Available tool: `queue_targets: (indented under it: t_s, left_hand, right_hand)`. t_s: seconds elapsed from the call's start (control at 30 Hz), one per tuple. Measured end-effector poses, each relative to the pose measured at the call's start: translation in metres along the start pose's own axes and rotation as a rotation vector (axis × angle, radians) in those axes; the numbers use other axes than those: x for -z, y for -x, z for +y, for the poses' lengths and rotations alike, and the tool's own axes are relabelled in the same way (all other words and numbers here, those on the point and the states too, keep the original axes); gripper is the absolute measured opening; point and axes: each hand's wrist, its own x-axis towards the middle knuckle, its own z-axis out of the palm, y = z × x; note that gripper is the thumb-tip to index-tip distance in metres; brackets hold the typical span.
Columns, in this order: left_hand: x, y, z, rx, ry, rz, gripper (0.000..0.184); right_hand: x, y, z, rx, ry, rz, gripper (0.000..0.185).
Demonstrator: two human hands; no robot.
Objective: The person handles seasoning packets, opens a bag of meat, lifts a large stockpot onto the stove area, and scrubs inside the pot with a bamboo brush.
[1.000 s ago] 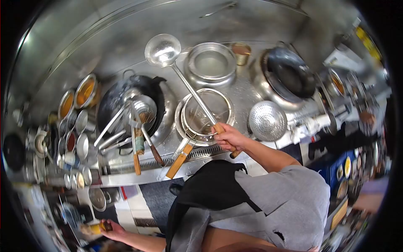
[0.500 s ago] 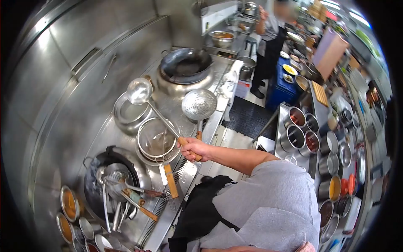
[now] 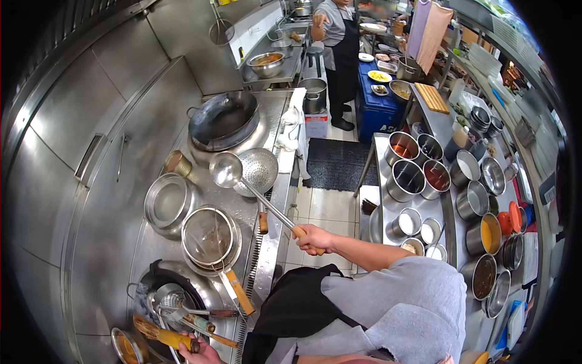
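My right hand (image 3: 314,239) is closed around the wooden end of a long steel ladle (image 3: 227,170). The ladle's bowl hangs over the stove and overlaps a perforated skimmer (image 3: 260,171) from this viewpoint. At the bottom edge, my left hand (image 3: 203,352), partly cut off, grips the dark end of a bamboo wok brush (image 3: 156,330). The brush is above a wok (image 3: 140,298) holding several strainers and ladles. Beside that wok, a fine mesh sieve (image 3: 207,238) with a wooden handle rests on a round pot. A second wok (image 3: 223,121) sits on the far burner.
A steel pot (image 3: 166,206) and a tin can (image 3: 177,162) stand by the back wall. Several sauce pots (image 3: 407,179) line the counter at my right. A co-worker (image 3: 342,54) stands beyond the black floor mat (image 3: 339,164), next to a blue cooler (image 3: 379,112).
The view has shifted and tilted. The ladle has moved right, its bowl now over the skimmer. My left hand has come into fuller view with the bamboo brush.
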Motion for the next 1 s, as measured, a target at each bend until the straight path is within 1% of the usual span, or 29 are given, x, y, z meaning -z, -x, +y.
queue_targets:
  t_s: [0.03,0.07,0.17,0.23,0.3,0.4,0.53,0.6,0.63,0.7,0.73,0.8,0.9,1.0]
  left_hand:
    - [-0.023,0.005,-0.007,0.014,-0.048,-0.147,0.029]
    - [-0.041,0.008,-0.009,0.039,-0.005,-0.366,0.033]
    - [-0.060,-0.005,-0.020,0.006,-0.060,-0.333,0.033]
    - [-0.076,-0.001,-0.021,-0.015,-0.057,-0.363,0.032]
    - [-0.085,-0.001,-0.022,-0.011,-0.083,-0.367,0.037]
    - [-0.088,-0.006,-0.022,0.024,-0.043,-0.383,0.036]
    - [-0.089,0.000,-0.022,0.005,0.003,-0.369,0.033]
    - [-0.089,0.010,-0.023,-0.082,-0.018,-0.371,0.033]
    - [-0.084,0.007,-0.023,-0.085,-0.019,-0.369,0.033]
    - [-0.070,0.002,-0.022,-0.016,0.039,-0.298,0.033]
    - [-0.066,0.001,-0.023,-0.016,0.036,-0.294,0.033]
    - [-0.061,0.002,-0.024,-0.021,0.063,-0.166,0.032]
    - [-0.059,0.013,-0.019,-0.017,0.135,-0.103,0.031]
    - [-0.042,0.006,-0.020,-0.032,0.047,-0.072,0.034]
  right_hand:
    - [0.012,0.005,0.000,0.007,-0.003,0.007,0.023]
    - [0.017,0.009,0.002,0.016,-0.008,0.005,0.023]
    - [0.024,0.015,0.001,0.033,-0.017,0.007,0.022]
    - [0.026,0.015,0.000,0.046,-0.022,0.011,0.022]
    - [0.027,0.014,0.002,0.058,-0.044,-0.001,0.021]
    - [0.028,0.012,0.002,0.051,-0.060,-0.020,0.020]
    - [0.031,0.006,0.002,0.029,-0.042,-0.030,0.021]
    - [0.034,0.000,0.003,0.016,-0.034,-0.047,0.022]
    - [0.034,-0.003,0.002,0.015,-0.033,-0.049,0.022]
    - [0.034,-0.010,0.001,0.003,-0.025,-0.055,0.023]
    - [0.034,-0.013,0.000,-0.001,-0.026,-0.057,0.023]
    - [0.032,-0.019,-0.004,0.001,-0.010,-0.064,0.024]
    - [0.029,-0.026,-0.014,0.000,0.001,-0.097,0.023]
    - [0.030,-0.041,-0.010,-0.006,-0.006,-0.101,0.023]
